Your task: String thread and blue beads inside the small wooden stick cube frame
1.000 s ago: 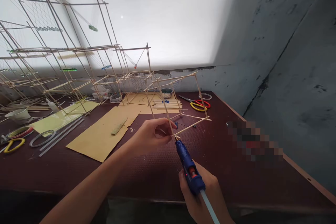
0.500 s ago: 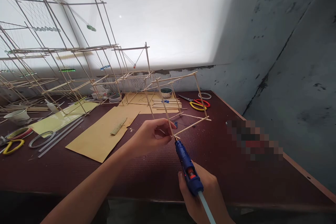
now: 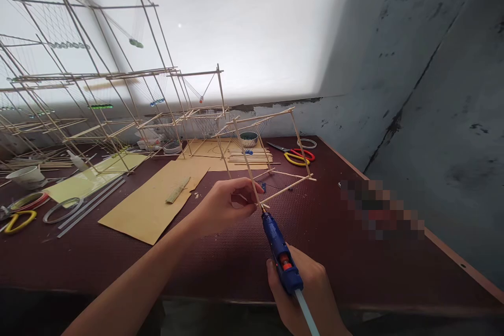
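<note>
My right hand (image 3: 305, 286) is wrapped around a blue hot glue gun (image 3: 277, 244), and a pale glue stick (image 3: 306, 311) sticks out of its rear. The gun's nozzle meets the lower near corner of a thin wooden stick frame (image 3: 289, 190). At that same corner my left hand (image 3: 235, 200) pinches the frame with thumb and fingers, just left of the nozzle. The frame is box-shaped, tilted, with strings hanging from its top bars. Small blue beads (image 3: 248, 152) show through it.
Larger stick structures (image 3: 118, 76) with beads on strings fill the left. Yellow-brown cardboard (image 3: 145, 210) lies on the dark table (image 3: 220, 273). Behind the frame are wooden sticks (image 3: 255, 156), a round tin (image 3: 249, 139) and red-yellow scissors (image 3: 297, 157). A paper cup (image 3: 27, 177) stands far left.
The glue gun has shifted very slightly down and left in my right hand, its nozzle still at the corner. My left hand keeps its pinch in place.
</note>
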Available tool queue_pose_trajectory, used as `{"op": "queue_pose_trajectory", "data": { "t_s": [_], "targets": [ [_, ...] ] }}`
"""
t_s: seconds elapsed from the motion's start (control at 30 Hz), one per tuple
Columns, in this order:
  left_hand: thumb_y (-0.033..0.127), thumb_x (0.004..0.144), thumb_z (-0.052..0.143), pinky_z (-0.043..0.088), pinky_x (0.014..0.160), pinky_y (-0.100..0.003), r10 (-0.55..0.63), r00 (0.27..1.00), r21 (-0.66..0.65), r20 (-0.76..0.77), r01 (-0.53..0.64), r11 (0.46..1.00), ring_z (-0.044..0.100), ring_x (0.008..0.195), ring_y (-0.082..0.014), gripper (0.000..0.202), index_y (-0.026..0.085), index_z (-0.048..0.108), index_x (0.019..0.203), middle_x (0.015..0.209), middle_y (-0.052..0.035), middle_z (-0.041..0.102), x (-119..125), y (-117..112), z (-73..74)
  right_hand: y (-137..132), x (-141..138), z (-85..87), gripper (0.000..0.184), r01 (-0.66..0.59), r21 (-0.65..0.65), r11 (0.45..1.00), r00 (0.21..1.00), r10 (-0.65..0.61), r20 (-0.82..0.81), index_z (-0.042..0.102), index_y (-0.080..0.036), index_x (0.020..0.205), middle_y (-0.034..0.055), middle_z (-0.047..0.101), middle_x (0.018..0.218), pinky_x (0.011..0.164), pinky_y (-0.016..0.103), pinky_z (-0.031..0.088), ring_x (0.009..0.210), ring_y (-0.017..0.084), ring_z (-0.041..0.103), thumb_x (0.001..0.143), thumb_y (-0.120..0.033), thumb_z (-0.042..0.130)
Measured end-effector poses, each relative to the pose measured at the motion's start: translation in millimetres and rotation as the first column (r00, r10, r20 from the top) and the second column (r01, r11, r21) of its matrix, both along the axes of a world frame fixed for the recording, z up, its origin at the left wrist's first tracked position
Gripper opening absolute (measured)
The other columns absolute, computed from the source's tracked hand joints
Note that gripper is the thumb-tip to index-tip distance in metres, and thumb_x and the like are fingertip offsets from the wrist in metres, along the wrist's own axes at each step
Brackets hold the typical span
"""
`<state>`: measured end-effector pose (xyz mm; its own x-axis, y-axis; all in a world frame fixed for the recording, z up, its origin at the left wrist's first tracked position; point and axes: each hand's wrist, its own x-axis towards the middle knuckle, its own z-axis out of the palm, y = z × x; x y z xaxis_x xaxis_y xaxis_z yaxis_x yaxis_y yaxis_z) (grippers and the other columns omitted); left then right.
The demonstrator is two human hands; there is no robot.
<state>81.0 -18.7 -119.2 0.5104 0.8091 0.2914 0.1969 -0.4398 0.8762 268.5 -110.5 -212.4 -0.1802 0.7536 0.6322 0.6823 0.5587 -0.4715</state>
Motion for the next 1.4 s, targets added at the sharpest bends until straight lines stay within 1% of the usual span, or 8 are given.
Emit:
{"op": "queue_pose_trajectory", "data": {
  "t_s": [0.2, 0.33, 0.5, 0.67, 1.03, 1.2, 1.33, 1.4],
  "targets": [
    [0.013, 0.082, 0.064, 0.058, 0.081, -0.03, -0.006, 1.0, -0.021, 0.002, 0.006, 1.0, 0.067, 0.085, -0.0161, 0.01, 0.015, 0.065, 0.092, 0.107, -0.0078, 0.067, -0.1, -0.5, -0.1, -2.7, -0.3, 3.7, 0.02, 0.002, -0.015, 1.0, 1.0, -0.002, -0.001, 0.041, -0.023, 0.073, -0.0006, 0.052, 0.062, 0.051, 0.026, 0.032, 0.053, 0.014, 0.05, 0.092, -0.021, 0.048],
    [0.015, 0.082, 0.064, 0.057, 0.08, -0.03, -0.001, 1.0, -0.015, 0.006, 0.001, 1.0, 0.066, 0.083, -0.0153, 0.014, 0.015, 0.065, 0.096, 0.096, -0.0054, 0.067, 0.2, 0.1, -1.4, -4.2, -2.0, 6.0, 0.022, 0.033, -0.028, 0.999, 0.999, -0.033, -0.004, 0.041, -0.023, 0.072, -0.0003, 0.051, 0.062, 0.051, 0.026, 0.032, 0.054, 0.014, 0.049, 0.093, -0.021, 0.047],
    [0.016, 0.082, 0.065, 0.058, 0.079, -0.029, -0.003, 1.0, -0.008, 0.006, 0.003, 1.0, 0.066, 0.082, -0.0143, 0.009, 0.015, 0.065, 0.09, 0.105, -0.0065, 0.067, -0.3, 0.6, -2.5, -5.0, -3.2, 8.1, 0.024, 0.032, -0.024, 0.999, 0.999, -0.032, -0.02, 0.041, -0.023, 0.071, -0.0002, 0.051, 0.061, 0.051, 0.026, 0.032, 0.053, 0.014, 0.049, 0.093, -0.021, 0.047],
    [0.014, 0.082, 0.064, 0.058, 0.079, -0.029, -0.005, 1.0, -0.01, -0.001, 0.005, 1.0, 0.066, 0.083, -0.0149, 0.012, 0.015, 0.065, 0.094, 0.1, -0.0058, 0.067, 0.1, -0.6, 0.2, -6.0, -3.6, 9.5, 0.023, 0.038, -0.034, 0.999, 0.999, -0.039, -0.015, 0.041, -0.023, 0.071, -0.0002, 0.053, 0.062, 0.051, 0.026, 0.032, 0.054, 0.014, 0.05, 0.093, -0.021, 0.047],
    [0.016, 0.083, 0.065, 0.058, 0.079, -0.031, 0.002, 1.0, -0.016, -0.001, -0.002, 1.0, 0.067, 0.083, -0.0167, 0.017, 0.016, 0.065, 0.1, 0.089, -0.0037, 0.066, 0.2, -0.5, -0.3, -5.5, -2.4, 5.7, 0.019, 0.029, -0.024, 0.999, 1.0, -0.029, -0.011, 0.045, -0.022, 0.073, 0.0007, 0.054, 0.063, 0.051, 0.027, 0.033, 0.055, 0.015, 0.05, 0.091, -0.021, 0.049],
    [0.013, 0.082, 0.064, 0.057, 0.079, -0.03, 0.005, 1.0, -0.027, -0.007, -0.005, 1.0, 0.067, 0.083, -0.0168, 0.02, 0.016, 0.065, 0.101, 0.09, -0.0039, 0.066, 1.0, -1.2, 0.7, -6.2, -3.1, 7.1, 0.019, 0.038, -0.028, 0.999, 0.999, -0.039, -0.017, 0.045, -0.022, 0.073, 0.0007, 0.055, 0.064, 0.052, 0.027, 0.034, 0.056, 0.015, 0.054, 0.092, -0.021, 0.048],
    [0.012, 0.082, 0.063, 0.057, 0.078, -0.029, -0.002, 1.0, -0.019, 0.001, 0.002, 1.0, 0.067, 0.084, -0.0159, 0.011, 0.015, 0.065, 0.092, 0.104, -0.0066, 0.066, 0.4, -1.6, 0.7, -5.9, -2.3, 5.3, 0.018, 0.043, -0.018, 0.999, 0.999, -0.043, -0.001, 0.045, -0.022, 0.074, 0.0002, 0.054, 0.063, 0.052, 0.027, 0.034, 0.055, 0.015, 0.054, 0.091, -0.021, 0.049],
    [0.011, 0.082, 0.063, 0.057, 0.078, -0.029, -0.003, 1.0, -0.021, 0.001, 0.003, 1.0, 0.067, 0.084, -0.0159, 0.012, 0.015, 0.065, 0.094, 0.102, -0.0061, 0.067, 0.1, -1.3, 0.9, -4.9, -1.1, 2.3, 0.017, 0.033, -0.003, 0.999, 0.999, -0.033, 0.021, 0.045, -0.022, 0.075, -0.0003, 0.054, 0.063, 0.051, 0.027, 0.033, 0.054, 0.015, 0.054, 0.09, -0.02, 0.05]
  ]
}}
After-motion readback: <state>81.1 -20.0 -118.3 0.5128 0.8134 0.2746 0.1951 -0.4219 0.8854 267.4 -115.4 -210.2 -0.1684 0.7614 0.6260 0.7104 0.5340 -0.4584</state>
